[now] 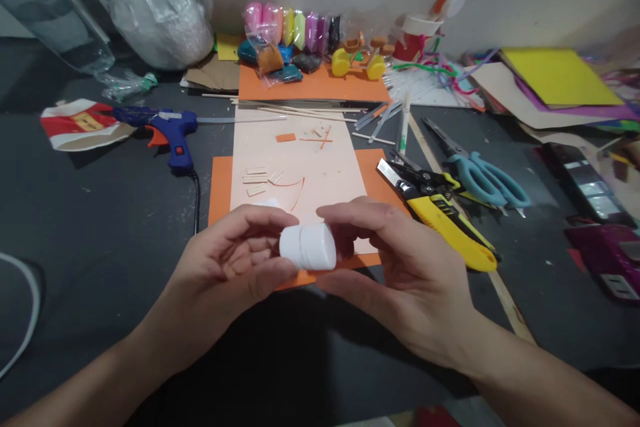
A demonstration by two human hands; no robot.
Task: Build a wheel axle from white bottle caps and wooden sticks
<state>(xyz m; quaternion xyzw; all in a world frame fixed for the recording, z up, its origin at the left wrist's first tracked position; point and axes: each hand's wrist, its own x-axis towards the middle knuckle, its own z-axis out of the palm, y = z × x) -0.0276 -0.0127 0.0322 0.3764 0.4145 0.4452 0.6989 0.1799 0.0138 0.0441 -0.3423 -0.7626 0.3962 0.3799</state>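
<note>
A small white plastic bottle (pixel 307 247), lying on its side with a ridge round its middle, is gripped by my left hand (pixel 240 253) between thumb and fingers at its left end. My right hand (pixel 400 267) curves round the bottle's right end, thumb and fingers apart, with a gap showing between them and the bottle. Below the hands lies a pale sheet of paper (pixel 295 160) on an orange sheet (pixel 220 180). Short wooden stick pieces (pixel 256 177) and a small orange scrap (pixel 286 137) rest on the pale sheet. Another white piece (pixel 267 203) is partly hidden behind my left hand.
A blue glue gun (pixel 173 130) with a cord lies at left. To the right are a yellow utility knife (pixel 445 223), pliers (pixel 425 177) and blue-handled scissors (pixel 485 173). Colourful clay packets (pixel 300 30), a yellow-wheeled toy (pixel 357 60) and a silver pot (pixel 155 20) stand behind.
</note>
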